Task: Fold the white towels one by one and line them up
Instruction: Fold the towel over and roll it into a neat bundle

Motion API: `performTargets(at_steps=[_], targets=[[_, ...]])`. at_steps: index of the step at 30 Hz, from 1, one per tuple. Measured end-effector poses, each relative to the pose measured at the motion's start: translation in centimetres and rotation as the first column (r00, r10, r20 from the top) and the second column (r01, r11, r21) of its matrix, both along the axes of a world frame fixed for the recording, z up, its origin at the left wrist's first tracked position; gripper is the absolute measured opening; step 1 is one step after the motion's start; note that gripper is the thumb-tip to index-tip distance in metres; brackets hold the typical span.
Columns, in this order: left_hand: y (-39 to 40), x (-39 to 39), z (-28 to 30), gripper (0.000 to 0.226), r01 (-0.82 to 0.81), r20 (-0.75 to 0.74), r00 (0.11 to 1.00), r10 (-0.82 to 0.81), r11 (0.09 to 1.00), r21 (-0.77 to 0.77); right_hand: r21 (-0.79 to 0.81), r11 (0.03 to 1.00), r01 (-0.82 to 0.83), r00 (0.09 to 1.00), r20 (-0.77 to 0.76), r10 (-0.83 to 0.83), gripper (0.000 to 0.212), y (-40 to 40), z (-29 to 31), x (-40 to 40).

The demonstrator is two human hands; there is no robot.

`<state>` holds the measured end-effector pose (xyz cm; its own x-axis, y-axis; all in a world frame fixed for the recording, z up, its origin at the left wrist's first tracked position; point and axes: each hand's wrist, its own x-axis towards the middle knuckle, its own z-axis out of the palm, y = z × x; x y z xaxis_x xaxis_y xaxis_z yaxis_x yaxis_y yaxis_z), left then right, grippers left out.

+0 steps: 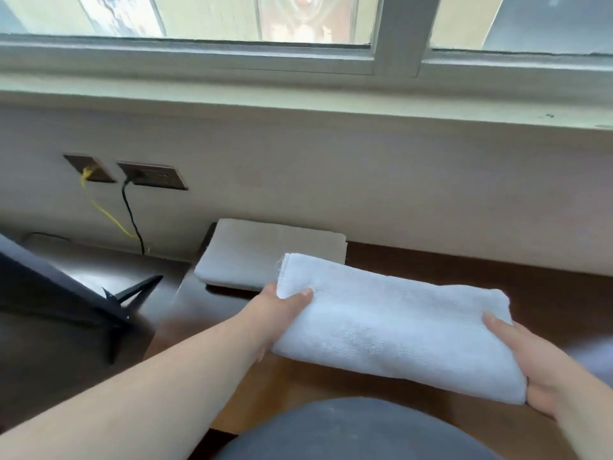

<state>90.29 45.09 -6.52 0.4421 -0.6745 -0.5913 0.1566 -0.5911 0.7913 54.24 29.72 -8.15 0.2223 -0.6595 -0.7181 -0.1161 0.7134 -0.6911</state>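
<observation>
White folded towel is being gripped at both ends by left hand and right hand, awaiting placement beside the finished towel.

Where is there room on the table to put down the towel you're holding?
Bare brown table lies right of the folded towel by the wall, beyond the held towel gripped by the left hand and right hand. It is crowded on the left: the dark stand and cables.
</observation>
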Motion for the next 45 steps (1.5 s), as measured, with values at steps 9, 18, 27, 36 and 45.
performTargets(at_steps=[9,18,27,36,45], targets=[[0.3,14.3,-0.5,0.046,-0.134,0.141,0.982,0.126,0.99,0.047,0.04,0.999,0.022,0.996,0.082,-0.025,0.034,-1.5,0.2,14.5],[-4.3,26.1,-3.3,0.079,-0.134,0.309,0.947,0.084,0.98,0.145,-0.035,0.997,0.063,0.992,0.11,-0.059,0.044,-4.0,-3.2,26.3],[-5.1,27.0,-10.3,0.087,-0.13,0.278,0.959,0.047,0.949,0.287,-0.068,0.993,-0.097,0.986,-0.139,0.086,0.047,-3.4,-6.4,27.3],[-3.9,29.2,-10.8,0.073,-0.231,0.329,0.932,0.154,0.949,0.212,-0.355,0.925,-0.135,0.91,-0.414,-0.026,0.022,-2.5,-6.3,28.8],[-4.8,28.1,-10.0,0.074,-0.152,0.3,0.95,0.093,0.972,0.18,-0.313,0.941,-0.129,0.896,-0.443,-0.024,0.036,-2.2,-6.0,27.8]])
